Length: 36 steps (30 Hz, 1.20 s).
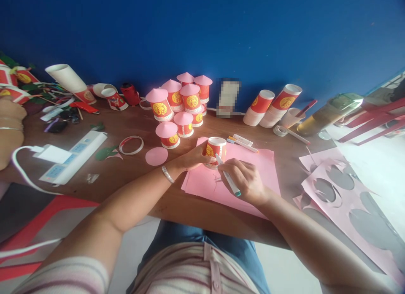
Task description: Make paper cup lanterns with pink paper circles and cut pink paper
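A red paper cup (211, 149) with a yellow emblem and a white rim stands over a stack of pink paper (256, 197). My left hand (195, 157) is wrapped around the cup's left side. In my right hand (248, 178) is a white marker (230, 181) with a green end, its tip close to or touching the cup's front. Thin dark strokes mark the pink sheet below. Behind the cup lie a few capped markers (243, 141). To the left, a pink paper disc (156, 156) rests on the brown table (133, 188).
Several red cups with pink cone roofs (190, 100) stand near the blue wall. Cup stacks (281, 104), a tape roll (280, 130) and a bottle (329, 112) are at right, above cut pink paper (344, 218). At left lie a power strip (76, 157) and another person's arm (11, 133).
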Available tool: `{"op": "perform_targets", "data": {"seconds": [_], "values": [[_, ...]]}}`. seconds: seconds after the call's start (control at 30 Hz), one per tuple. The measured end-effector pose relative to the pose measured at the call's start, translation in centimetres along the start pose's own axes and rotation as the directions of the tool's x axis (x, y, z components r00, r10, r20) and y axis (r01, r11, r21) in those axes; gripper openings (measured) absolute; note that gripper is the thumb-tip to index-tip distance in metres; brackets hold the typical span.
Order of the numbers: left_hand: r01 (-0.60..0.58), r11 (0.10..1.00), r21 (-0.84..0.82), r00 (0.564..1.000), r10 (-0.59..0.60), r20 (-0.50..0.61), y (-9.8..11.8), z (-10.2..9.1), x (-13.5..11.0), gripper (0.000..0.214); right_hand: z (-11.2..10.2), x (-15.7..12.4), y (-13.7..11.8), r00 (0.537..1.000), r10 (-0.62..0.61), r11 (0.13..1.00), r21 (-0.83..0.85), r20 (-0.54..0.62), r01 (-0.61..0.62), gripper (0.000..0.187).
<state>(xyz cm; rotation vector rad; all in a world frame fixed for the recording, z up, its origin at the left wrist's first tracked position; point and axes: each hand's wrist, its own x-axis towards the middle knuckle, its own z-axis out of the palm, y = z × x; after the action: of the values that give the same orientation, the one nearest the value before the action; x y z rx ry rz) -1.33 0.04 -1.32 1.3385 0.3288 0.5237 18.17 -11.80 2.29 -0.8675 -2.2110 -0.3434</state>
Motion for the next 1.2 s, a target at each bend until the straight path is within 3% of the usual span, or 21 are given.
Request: {"op": "perform_targets", "data": {"seconds": [0.63, 1.2], "values": [[-0.045, 0.994, -0.098, 0.999, 0.044, -0.012, 0.35, 0.19, 0.06, 0.033, -0.11, -0.54, 0.63, 0.998, 0.048, 0.998, -0.036, -0.043, -0.050, 0.014], [-0.038, 0.989, -0.140, 0.999, 0.042, 0.027, 0.76, 0.21, 0.02, 0.036, -0.66, -0.07, 0.86, 0.995, 0.078, 0.996, -0.037, -0.066, -0.081, 0.025]]}}
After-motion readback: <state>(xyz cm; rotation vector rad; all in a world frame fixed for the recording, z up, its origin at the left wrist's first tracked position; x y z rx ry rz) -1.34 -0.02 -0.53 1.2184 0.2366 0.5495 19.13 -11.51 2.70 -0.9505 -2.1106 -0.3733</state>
